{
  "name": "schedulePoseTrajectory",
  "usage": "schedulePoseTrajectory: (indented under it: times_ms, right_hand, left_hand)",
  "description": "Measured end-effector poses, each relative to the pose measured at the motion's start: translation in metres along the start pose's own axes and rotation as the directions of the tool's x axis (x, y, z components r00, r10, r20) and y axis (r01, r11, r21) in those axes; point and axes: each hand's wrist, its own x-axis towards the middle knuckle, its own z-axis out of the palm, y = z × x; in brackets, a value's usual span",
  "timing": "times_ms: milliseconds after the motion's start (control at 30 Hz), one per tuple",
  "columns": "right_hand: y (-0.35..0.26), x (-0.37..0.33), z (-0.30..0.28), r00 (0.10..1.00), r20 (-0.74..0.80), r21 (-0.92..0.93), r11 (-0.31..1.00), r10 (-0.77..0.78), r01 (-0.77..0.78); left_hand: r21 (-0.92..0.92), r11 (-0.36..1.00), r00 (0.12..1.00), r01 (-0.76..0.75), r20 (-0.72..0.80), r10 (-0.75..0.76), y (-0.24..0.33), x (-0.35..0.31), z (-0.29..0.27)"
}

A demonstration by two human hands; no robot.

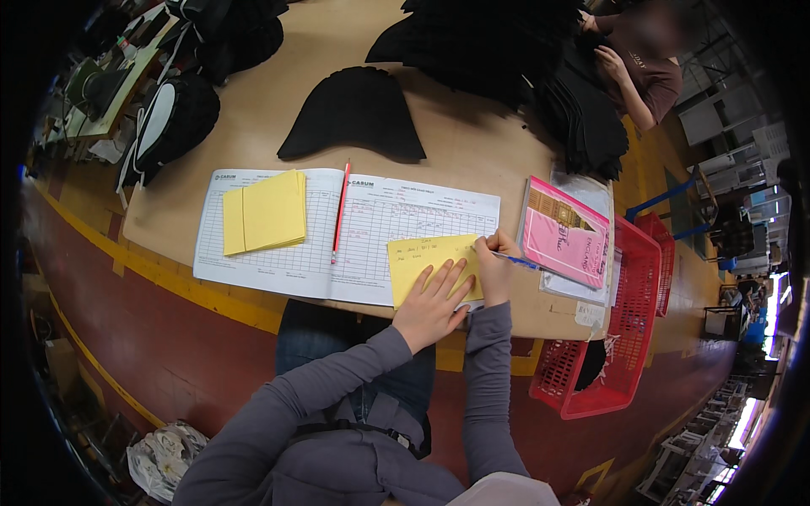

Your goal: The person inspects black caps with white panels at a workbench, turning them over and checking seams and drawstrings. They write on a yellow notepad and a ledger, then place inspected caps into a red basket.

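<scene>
My left hand (432, 305) lies flat with fingers spread on a yellow slip of paper (409, 268), pressing it against the open record book (291, 274). In my right hand (494, 268) is a blue pen (521, 262), its tip at the slip's upper right edge. Some handwriting shows along the top of the slip. A red pencil (342, 211) rests along the fold of the book. On the left page sits a small stack of yellow slips (266, 212).
Beside the book's right edge lies a pink notebook (567, 232) on papers. A black curved fabric piece (354, 114) is beyond the book, with black stacks (481, 42) behind. A red plastic crate (629, 316) stands right of the table. Another person (645, 72) handles black pieces at the far right.
</scene>
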Motion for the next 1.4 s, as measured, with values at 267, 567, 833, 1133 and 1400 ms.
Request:
schedulePoseTrajectory:
  times_ms: [267,567,833,1133,1400]
  right_hand:
    - [-0.002,-0.001,-0.001,1.000,0.004,-0.004,1.000,0.010,-0.010]
    - [-0.002,-0.003,-0.005,0.996,-0.020,-0.105,0.991,0.083,-0.084]
    - [-0.010,0.004,0.000,0.989,-0.070,0.049,0.990,0.134,-0.131]
    - [0.010,0.009,0.005,0.994,0.021,0.028,0.994,-0.110,0.110]
    - [-0.009,-0.008,0.005,0.903,-0.282,-0.050,0.944,-0.325,0.325]
  left_hand:
    - [-0.012,1.000,1.000,0.003,0.022,-0.002,0.000,0.000,-0.001]
    - [-0.032,0.999,0.999,0.011,0.032,-0.010,0.000,-0.001,0.001]
    - [-0.074,0.997,1.000,-0.010,-0.027,0.008,-0.001,-0.002,0.002]
    - [-0.142,0.990,0.974,-0.022,-0.225,-0.011,-0.004,-0.013,0.002]
    - [-0.070,0.992,0.972,-0.109,-0.218,0.092,-0.006,-0.015,-0.004]
